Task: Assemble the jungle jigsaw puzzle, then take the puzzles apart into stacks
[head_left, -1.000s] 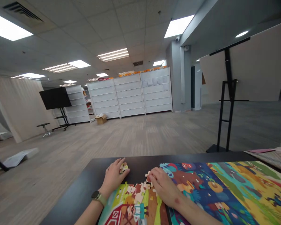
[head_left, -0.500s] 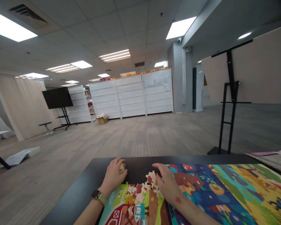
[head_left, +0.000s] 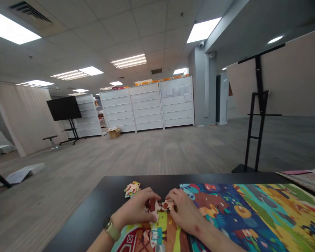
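A partly assembled farm puzzle with a red barn lies on the black table in front of me. My left hand, with a watch on its wrist, is closed on brown-and-white puzzle pieces at the puzzle's upper edge. Just to the right, my right hand has its fingers closed on a brown-and-cream puzzle piece. The two hands nearly meet. Beyond my left hand sits a small pile of loose pieces.
Right of the farm puzzle lie a dark blue puzzle with a bear and a yellow-green one. The black table ends beyond them. A patterned cloth lies at the far right.
My left hand has moved right and toward me, uncovering the loose pile, and now grips pieces at the puzzle's edge. My right hand has shifted slightly left and lower with its piece.
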Demonstrator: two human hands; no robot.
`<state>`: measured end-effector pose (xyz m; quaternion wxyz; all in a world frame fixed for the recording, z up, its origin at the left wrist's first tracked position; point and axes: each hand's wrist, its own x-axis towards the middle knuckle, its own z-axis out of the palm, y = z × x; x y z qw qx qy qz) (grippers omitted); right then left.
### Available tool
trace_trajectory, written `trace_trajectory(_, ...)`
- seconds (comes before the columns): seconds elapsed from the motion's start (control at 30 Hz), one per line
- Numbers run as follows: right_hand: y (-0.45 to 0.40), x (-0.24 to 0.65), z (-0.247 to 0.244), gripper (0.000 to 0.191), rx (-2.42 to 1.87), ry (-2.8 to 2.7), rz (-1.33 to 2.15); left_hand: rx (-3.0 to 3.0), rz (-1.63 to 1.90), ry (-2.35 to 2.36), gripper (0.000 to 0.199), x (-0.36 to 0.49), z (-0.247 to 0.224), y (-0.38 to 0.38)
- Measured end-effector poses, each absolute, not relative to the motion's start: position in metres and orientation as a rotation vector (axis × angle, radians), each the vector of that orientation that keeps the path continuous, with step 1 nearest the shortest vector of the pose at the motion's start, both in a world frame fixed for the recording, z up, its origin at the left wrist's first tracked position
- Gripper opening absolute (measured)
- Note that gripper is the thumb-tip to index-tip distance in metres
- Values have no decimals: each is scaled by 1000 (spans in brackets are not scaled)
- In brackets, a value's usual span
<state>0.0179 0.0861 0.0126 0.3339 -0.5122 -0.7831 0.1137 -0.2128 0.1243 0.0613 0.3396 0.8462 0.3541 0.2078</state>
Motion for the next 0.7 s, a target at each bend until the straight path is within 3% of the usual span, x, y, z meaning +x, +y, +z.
trace_trajectory(0.13, 87, 16, 12, 25, -1298, -2047, 345, 1927, 679, 991, 30, -214, 45, 137)
trace_trajectory(0.33, 90, 16, 15, 37, -1232, -2012, 409, 1526, 649, 969, 47, -204, 23, 139)
trace_trajectory(0.57, 72, 10, 26, 25, -1025, -2164, 529, 1312, 666, 829, 63, -194, 26, 126)
trace_trajectory(0.7, 66, 12, 36, 40, -982, -2130, 537, 1351, 689, 797, 66, -191, 28, 126)
